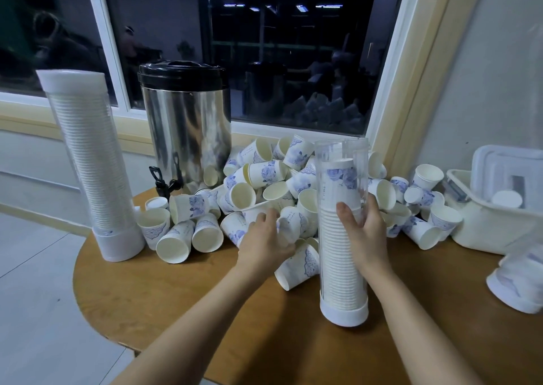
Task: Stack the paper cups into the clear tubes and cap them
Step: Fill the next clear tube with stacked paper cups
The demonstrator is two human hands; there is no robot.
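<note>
A round wooden desk point(176, 296) stands against a wall under a wide window point(293, 61) with dark glass; pale floor tiles point(35, 296) show past its left edge. At the back edge stands a steel urn point(188, 137) with a black lid and a tap at its foot. Near the left edge a capped tube point(91, 164) stands upright, filled with stacked cups, with white caps at top and bottom. By the right edge sits a white basket point(484, 231) holding plastic boxes, and in front of it a third tube point(520, 279) lies on its side, partly cut off by the frame.

Loose cups point(264, 184), white with blue print, lie heaped across the middle and back of the desk, from the urn to the basket, most of them on their sides.

The open tube point(342, 237) stands upright in front of the heap, towards the front right of the desk, in a white base cap point(343, 311), with no cap on top. Cups fill it to well above half its height. The right hand point(364, 237) grips it at mid-height: the thumb lies on the near face and the fingers point(368, 208) curl round the far side.

The left hand point(264, 240) is down in the heap just left of the tube, its fingers bent round a single cup point(289, 226) that shows blurred between them and the thumb, close to the tube but apart from it.
</note>
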